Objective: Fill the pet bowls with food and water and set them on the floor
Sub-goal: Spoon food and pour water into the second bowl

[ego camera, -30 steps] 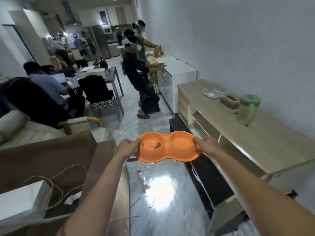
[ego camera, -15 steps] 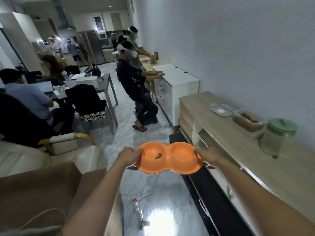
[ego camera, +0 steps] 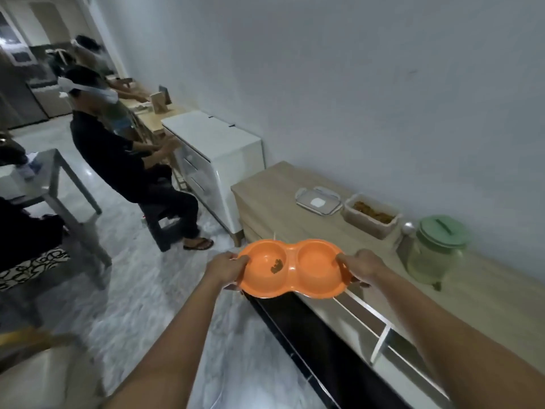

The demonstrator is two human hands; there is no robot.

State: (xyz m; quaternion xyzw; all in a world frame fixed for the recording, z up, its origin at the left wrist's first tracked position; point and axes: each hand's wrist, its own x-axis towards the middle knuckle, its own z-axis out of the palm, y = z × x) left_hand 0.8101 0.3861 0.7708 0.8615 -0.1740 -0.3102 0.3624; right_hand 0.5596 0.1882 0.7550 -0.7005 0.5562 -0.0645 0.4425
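An orange double pet bowl (ego camera: 290, 271) is held level in the air at the front edge of a light wooden sideboard (ego camera: 271, 199). My left hand (ego camera: 225, 268) grips its left rim and my right hand (ego camera: 361, 267) grips its right rim. A small heap of brown kibble (ego camera: 276, 265) lies in the left cup; the right cup looks empty. On the sideboard stand an open clear tub of brown pet food (ego camera: 370, 215), its lid (ego camera: 318, 200) beside it, and a green-lidded water dispenser jar (ego camera: 435, 250).
A white drawer cabinet (ego camera: 218, 160) stands beyond the sideboard. A person in dark clothes (ego camera: 124, 166) sits on a stool at it, with others behind. A grey table (ego camera: 56, 184) and a chair are at the left. Marble floor (ego camera: 141, 296) lies between.
The view has swung right toward the sideboard. The bowl, still held in both hands, has come up close to the sideboard's front edge, and the tub and jar now appear nearer.
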